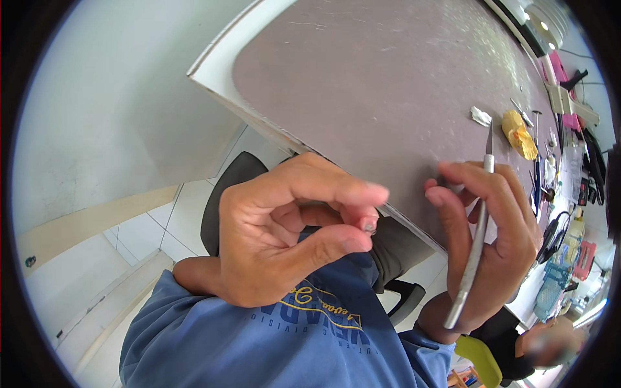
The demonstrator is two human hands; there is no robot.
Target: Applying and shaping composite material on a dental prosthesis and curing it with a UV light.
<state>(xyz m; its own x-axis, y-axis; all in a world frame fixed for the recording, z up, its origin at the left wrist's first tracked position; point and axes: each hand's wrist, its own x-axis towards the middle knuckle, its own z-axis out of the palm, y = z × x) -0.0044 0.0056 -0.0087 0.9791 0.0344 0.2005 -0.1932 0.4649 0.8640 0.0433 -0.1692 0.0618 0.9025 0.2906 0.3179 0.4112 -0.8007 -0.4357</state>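
Observation:
My left hand [278,236] is curled in front of my blue shirt, holding a small pink piece [369,221] with a greyish tip near its thumb and fingers. To its right, my right hand [501,242] holds a metal-handled craft knife [479,238] between its fingers, blade pointing up. Its thumb and index tips sit close together beside a small dark shape that I cannot make out. Beyond the knife, a crumpled yellow paper [519,134] and a white scrap [481,116] lie on the grey-brown desktop [362,97].
The desk edge runs diagonally above my lap. Along the right are assorted tools [550,236], a pink-red container [583,258] and a lamp arm [530,39]. A black chair [220,200] is beneath me. Another person [530,349] sits at the lower right. A pale wall [116,110] stands left.

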